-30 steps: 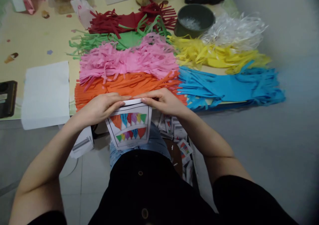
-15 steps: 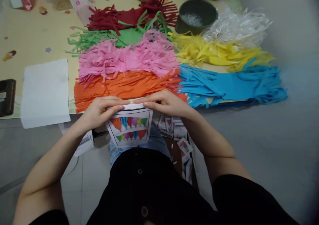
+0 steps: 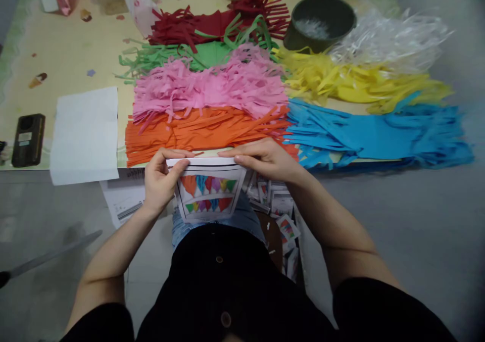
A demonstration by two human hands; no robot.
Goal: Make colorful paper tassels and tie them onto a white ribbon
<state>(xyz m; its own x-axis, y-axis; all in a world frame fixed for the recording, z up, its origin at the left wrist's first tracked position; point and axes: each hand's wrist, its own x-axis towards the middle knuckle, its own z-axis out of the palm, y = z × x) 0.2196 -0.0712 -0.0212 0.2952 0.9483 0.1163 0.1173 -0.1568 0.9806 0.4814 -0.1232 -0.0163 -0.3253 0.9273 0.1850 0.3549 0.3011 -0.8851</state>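
Between my hands, over my lap, is a white printed card packet (image 3: 209, 196) with a picture of two rows of colourful tassels. My left hand (image 3: 163, 173) pinches its top left corner between thumb and fingers. At the top right, my right hand (image 3: 267, 157) grips the same edge, with its fingers along the back and the thumb in front. The packet's top strip looks folded over. Just beyond my fingertips lies a bundle of orange fringed paper (image 3: 204, 127) at the table's near edge.
Fringed bundles in pink (image 3: 212, 87), green (image 3: 212, 54), dark red (image 3: 212, 26), yellow (image 3: 352, 82) and blue (image 3: 379, 132) cover the table. Behind stand a dark green bowl (image 3: 320, 26) and clear strands (image 3: 390, 41). White paper (image 3: 85, 135) and a phone (image 3: 28, 140) lie left. Several packets (image 3: 282, 205) sit below right.
The view has shifted, so the table's things appear farther right. My left hand has turned more upright at the packet's corner, its thumb now on the front; both hands still hold the packet.
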